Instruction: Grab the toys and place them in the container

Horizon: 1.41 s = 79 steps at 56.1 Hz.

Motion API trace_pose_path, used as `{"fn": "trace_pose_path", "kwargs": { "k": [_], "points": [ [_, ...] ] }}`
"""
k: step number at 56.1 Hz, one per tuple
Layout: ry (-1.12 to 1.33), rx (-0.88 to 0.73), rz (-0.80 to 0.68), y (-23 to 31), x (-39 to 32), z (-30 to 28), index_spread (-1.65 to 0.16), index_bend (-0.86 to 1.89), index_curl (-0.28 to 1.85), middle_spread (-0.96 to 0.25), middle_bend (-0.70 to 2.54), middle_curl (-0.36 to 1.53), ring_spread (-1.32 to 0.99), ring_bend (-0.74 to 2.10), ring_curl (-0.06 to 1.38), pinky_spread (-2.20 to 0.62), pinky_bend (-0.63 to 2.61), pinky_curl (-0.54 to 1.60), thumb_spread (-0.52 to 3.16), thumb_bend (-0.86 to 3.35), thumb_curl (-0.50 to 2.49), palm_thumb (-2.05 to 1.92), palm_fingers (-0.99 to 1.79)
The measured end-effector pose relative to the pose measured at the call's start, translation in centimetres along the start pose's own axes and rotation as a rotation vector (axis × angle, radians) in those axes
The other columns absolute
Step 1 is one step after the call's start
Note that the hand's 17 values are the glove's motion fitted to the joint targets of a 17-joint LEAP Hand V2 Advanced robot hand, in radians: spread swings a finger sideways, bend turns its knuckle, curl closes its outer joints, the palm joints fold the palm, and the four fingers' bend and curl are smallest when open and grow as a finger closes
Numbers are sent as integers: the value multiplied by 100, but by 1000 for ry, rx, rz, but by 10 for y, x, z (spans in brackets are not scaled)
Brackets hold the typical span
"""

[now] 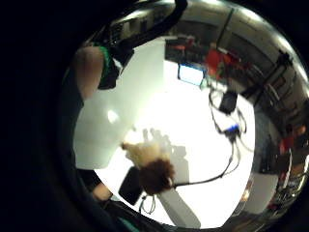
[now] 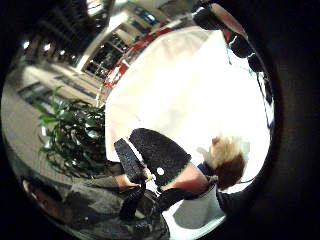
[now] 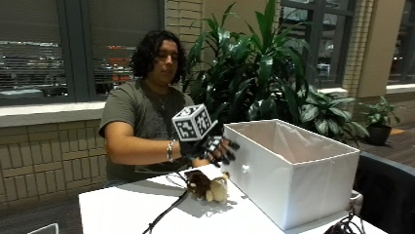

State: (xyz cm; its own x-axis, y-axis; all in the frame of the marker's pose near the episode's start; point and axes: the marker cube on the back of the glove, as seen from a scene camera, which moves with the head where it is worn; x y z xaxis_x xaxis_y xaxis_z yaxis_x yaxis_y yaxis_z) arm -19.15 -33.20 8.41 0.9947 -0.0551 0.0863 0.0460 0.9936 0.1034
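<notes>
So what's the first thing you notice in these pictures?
A big white box stands open on the white table. Beside it lies a fluffy brown and cream toy, and the person's black-gloved right hand hovers just above it, fingers relaxed. Leafy green plants rise behind.

table [image 3: 123, 209]: plain white top; it's what carries everything here
container [image 3: 292, 168]: big white open-top box sitting right on the table, toward the far-right end; upright
toy [image 3: 209, 186]: small plush, brown and cream; lying on the tabletop just beside the container's near wall, can't tell if it's touching
cable [image 3: 165, 212]: thin black one trailing across the white surface from near the toy to the front edge
</notes>
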Motion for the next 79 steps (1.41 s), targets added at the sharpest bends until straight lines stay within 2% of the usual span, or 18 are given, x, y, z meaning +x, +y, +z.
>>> {"fn": "trace_pose_path", "kwargs": {
  "k": [6,11,16,19,20,22,23,24,29,37,44,51,61,67,79],
  "points": [
    [133,-153,104,27,21,57,-36,15,51,-24,60,58,-31,112,36,-16,102,41,104,-8,17,-11,20],
    [244,-218,128,41,31,92,-37,19,52,-19,49,55,-29,109,36,-12,103,41,108,-7,16,-11,10],
    [299,-131,112,42,43,108,-37,16,49,-17,45,53,-29,109,36,-11,104,40,111,-7,15,-10,12],
    [310,-42,105,39,49,106,-37,9,45,-18,46,52,-31,119,37,-17,111,40,114,-6,15,-8,28],
    [315,-22,99,38,51,105,-37,8,43,-19,47,52,-32,125,39,-21,116,41,115,-5,15,-7,42],
    [327,14,78,37,55,101,-37,7,40,-20,47,52,-32,129,38,-25,120,40,117,-5,15,-6,53],
    [333,30,65,37,57,98,-37,7,39,-22,57,55,-32,134,40,-28,122,40,121,-3,15,-4,74],
    [337,43,53,37,59,95,-37,7,37,-23,60,55,-32,136,39,-30,121,38,123,-3,15,-4,83],
    [318,82,13,38,62,68,-35,10,36,-28,83,65,-31,144,44,-34,120,41,134,-2,14,-3,106],
    [216,178,-28,25,30,-11,-33,17,39,-31,105,76,-29,145,48,-36,114,44,146,-1,14,-3,113],
    [178,300,-118,-4,-29,-93,-33,19,42,-32,111,80,-29,144,48,-37,111,45,152,-1,13,-3,116],
    [131,341,-209,-43,-85,-141,-34,22,46,-32,112,81,-29,144,48,-38,109,45,156,-1,13,-3,118],
    [34,274,-359,-109,-159,-151,-34,23,51,-32,114,83,-29,143,48,-39,107,46,157,-1,13,-3,118],
    [11,266,-203,-148,-181,-142,-34,21,54,-32,112,83,-28,142,48,-39,106,46,157,-2,13,-4,115],
    [45,205,-182,-183,-204,-126,-36,17,57,-32,106,82,-29,138,46,-40,104,45,155,-2,12,-5,112]
  ]
}}
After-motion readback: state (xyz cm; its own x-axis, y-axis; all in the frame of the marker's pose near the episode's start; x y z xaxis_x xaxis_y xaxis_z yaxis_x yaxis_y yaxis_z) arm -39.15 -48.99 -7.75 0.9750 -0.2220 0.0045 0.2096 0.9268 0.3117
